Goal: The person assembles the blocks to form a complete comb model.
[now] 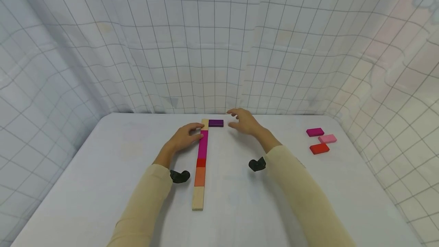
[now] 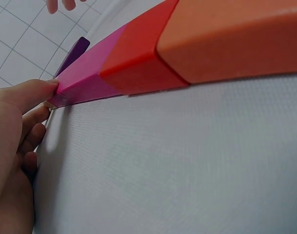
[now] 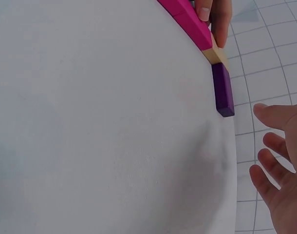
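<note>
A straight row of blocks runs away from me on the white table: a plain wooden block [image 1: 197, 198] nearest, then an orange block [image 1: 200, 176], a red block [image 1: 201, 162], a magenta stretch [image 1: 203, 146] and a second wooden block [image 1: 205, 122] at the far end. Set crosswise against that far end is a purple block [image 1: 216, 123]. My left hand [image 1: 185, 137] touches the left side of the row's far end with thumb and fingertips. To the right of the purple block, my right hand [image 1: 245, 122] hovers with spread, loosely bent fingers and holds nothing.
Toward the table's right edge lie three loose blocks: a magenta one [image 1: 314, 132], a pink one [image 1: 327, 138] and a red one [image 1: 319, 148]. A white checked curtain [image 1: 219, 48] hangs behind the table and along both sides.
</note>
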Demonstrator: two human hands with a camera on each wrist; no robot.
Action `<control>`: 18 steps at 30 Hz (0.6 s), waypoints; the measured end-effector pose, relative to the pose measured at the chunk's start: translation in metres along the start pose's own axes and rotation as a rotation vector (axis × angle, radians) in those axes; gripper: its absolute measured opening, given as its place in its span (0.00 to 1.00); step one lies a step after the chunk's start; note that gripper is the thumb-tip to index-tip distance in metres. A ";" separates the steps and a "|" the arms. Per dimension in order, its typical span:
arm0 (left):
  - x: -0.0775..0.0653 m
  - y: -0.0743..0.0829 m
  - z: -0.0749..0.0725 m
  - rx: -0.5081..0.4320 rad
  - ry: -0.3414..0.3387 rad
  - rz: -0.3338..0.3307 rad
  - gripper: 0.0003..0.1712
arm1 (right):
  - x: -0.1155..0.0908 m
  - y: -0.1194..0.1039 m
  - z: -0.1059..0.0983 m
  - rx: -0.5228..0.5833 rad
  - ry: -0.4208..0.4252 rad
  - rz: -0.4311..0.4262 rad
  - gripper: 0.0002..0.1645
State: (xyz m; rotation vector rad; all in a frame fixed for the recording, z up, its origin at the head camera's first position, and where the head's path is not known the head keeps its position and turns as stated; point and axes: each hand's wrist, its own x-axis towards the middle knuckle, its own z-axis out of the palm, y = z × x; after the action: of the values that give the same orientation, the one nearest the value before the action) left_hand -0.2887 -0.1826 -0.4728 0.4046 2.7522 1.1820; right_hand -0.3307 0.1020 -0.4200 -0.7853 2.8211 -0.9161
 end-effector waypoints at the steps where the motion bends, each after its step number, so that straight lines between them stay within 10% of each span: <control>1: 0.000 0.000 0.000 -0.002 0.001 0.002 0.30 | -0.002 0.001 -0.002 -0.002 0.003 -0.005 0.31; 18: 0.000 -0.002 0.002 -0.001 0.006 -0.007 0.30 | -0.032 0.016 -0.025 -0.010 0.026 -0.028 0.31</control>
State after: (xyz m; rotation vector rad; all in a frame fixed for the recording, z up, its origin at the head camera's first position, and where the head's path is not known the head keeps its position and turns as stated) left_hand -0.2891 -0.1827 -0.4759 0.3917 2.7555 1.1842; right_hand -0.3151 0.1421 -0.4111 -0.8225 2.8462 -0.9235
